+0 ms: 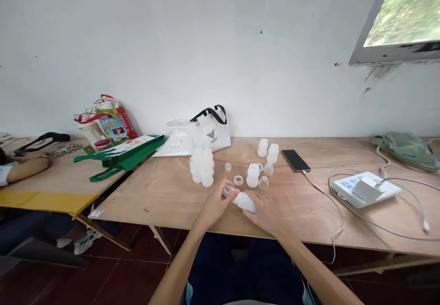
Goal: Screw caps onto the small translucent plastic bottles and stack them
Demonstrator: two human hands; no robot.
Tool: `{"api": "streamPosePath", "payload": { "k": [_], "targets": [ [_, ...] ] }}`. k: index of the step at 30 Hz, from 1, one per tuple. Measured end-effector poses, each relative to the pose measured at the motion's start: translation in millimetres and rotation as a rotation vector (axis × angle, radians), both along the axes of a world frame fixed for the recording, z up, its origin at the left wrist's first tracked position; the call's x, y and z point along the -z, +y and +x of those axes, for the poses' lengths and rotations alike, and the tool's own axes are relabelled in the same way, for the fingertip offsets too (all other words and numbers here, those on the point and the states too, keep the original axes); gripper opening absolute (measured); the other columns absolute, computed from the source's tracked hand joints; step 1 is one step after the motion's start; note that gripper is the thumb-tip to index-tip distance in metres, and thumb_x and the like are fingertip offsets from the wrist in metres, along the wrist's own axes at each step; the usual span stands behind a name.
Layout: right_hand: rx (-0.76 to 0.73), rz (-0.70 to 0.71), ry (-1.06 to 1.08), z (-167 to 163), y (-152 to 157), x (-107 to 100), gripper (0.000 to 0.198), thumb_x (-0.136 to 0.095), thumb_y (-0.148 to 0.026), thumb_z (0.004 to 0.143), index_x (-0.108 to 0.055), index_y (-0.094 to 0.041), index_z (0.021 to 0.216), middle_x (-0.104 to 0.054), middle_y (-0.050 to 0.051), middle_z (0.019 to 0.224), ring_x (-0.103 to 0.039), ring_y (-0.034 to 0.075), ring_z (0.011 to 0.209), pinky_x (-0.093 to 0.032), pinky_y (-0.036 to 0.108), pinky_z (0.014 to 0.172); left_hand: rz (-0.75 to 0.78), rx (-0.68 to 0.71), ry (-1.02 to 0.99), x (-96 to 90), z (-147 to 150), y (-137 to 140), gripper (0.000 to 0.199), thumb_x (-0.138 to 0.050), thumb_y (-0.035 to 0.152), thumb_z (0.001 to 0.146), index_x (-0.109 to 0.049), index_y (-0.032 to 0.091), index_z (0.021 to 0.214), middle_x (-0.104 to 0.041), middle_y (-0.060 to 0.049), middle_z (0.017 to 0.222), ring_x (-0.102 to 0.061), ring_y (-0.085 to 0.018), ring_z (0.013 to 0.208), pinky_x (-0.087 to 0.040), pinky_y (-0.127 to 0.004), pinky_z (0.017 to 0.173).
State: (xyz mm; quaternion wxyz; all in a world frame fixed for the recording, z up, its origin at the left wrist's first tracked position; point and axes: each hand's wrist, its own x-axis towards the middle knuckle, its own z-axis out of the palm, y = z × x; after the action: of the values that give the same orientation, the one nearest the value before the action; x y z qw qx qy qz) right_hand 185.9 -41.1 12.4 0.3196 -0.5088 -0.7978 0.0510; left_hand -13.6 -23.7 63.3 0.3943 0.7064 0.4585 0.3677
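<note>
The right hand (266, 212) grips a white bottle (244, 201) lying sideways just above the table (165, 195), while the left hand (215, 204) pinches a clear cap (228, 190) at its mouth. Just beyond the hands stand more bottles (202, 166) and a loose ring (238, 180).

Two hands work at the near edge of the table: the left hand (215, 204) and the right hand (266, 213), and between them they hold one white bottle (244, 201).

Beyond them, one cluster of white bottles (202, 166) stands packed too tightly to count. To its right stand three separate white bottles (253, 175), two far and one nearer. One flat white ring (238, 180) lies near them, with about three small clear caps (263, 183) scattered around.

Far right lie one phone (296, 160), one white power strip (366, 188) and one green cloth bag (405, 148).

At the far wall sit one white tote bag (210, 135), one green bag (123, 156) on the left and one red-trimmed bag (108, 121).

One other person's arm (24, 167) rests far left.
</note>
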Motion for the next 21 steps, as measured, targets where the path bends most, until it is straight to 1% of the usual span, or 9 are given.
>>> {"api": "streamPosePath", "payload": {
  "k": [3,6,9,13,16,19,21],
  "targets": [
    [0.022,-0.011,-0.023,1,-1,-1,0.034,-0.061,-0.024,0.084,-0.062,-0.024,0.119,-0.075,0.004,0.111,-0.073,0.024,0.087,-0.048,0.029,0.061,0.028,-0.073,0.087,2.6,4,-2,0.037,-0.058,0.057,0.092,-0.056,0.024,0.107,-0.063,0.001,0.085,-0.058,-0.017,0.070,-0.047,-0.029,0.066],
    [0.039,-0.013,-0.040,2,-1,-1,0.033,-0.062,-0.025,0.085,-0.062,-0.024,0.118,-0.076,0.005,0.110,-0.073,0.025,0.084,-0.046,0.029,0.059,0.029,-0.076,0.133,3.1,5,-3,0.039,-0.060,0.059,0.089,-0.053,0.024,0.106,-0.061,0.002,0.080,-0.057,-0.018,0.070,-0.045,-0.030,0.066],
    [0.036,-0.008,-0.017,3,0,1,0.033,-0.063,-0.025,0.084,-0.062,-0.025,0.117,-0.076,0.005,0.113,-0.073,0.025,0.085,-0.047,0.030,0.060,0.021,-0.060,0.127,2.2,6,-5,0.042,-0.064,0.058,0.087,-0.050,0.025,0.107,-0.061,0.002,0.083,-0.058,-0.018,0.073,-0.044,-0.030,0.068],
    [0.036,0.006,0.029,4,1,4,0.032,-0.063,-0.026,0.084,-0.062,-0.024,0.116,-0.076,0.006,0.110,-0.074,0.025,0.082,-0.048,0.030,0.062,0.006,-0.047,0.106,1.8,10,-8,0.042,-0.062,0.057,0.089,-0.046,0.024,0.110,-0.061,0.000,0.091,-0.059,-0.019,0.079,-0.046,-0.031,0.073],
    [0.015,0.025,0.059,6,2,7,0.034,-0.062,-0.026,0.084,-0.060,-0.023,0.118,-0.076,0.006,0.108,-0.074,0.026,0.084,-0.050,0.032,0.064,0.005,-0.026,0.092,2.5,13,-10,0.042,-0.062,0.056,0.090,-0.044,0.024,0.110,-0.060,0.000,0.092,-0.058,-0.018,0.078,-0.046,-0.031,0.072],
    [-0.010,0.013,0.075,7,2,8,0.035,-0.061,-0.026,0.085,-0.060,-0.023,0.119,-0.076,0.006,0.106,-0.074,0.026,0.083,-0.051,0.032,0.065,0.015,-0.026,0.076,4.1,15,-10,0.047,-0.070,0.053,0.084,-0.043,0.024,0.110,-0.059,0.000,0.093,-0.057,-0.018,0.078,-0.046,-0.030,0.070],
    [-0.026,-0.019,0.091,7,1,6,0.034,-0.061,-0.027,0.085,-0.060,-0.023,0.119,-0.076,0.005,0.102,-0.073,0.025,0.081,-0.052,0.033,0.065,0.028,-0.025,0.061,5.0,15,-9,0.049,-0.073,0.052,0.082,-0.043,0.024,0.109,-0.059,0.000,0.094,-0.057,-0.018,0.078,-0.045,-0.030,0.070]
  ]
}}
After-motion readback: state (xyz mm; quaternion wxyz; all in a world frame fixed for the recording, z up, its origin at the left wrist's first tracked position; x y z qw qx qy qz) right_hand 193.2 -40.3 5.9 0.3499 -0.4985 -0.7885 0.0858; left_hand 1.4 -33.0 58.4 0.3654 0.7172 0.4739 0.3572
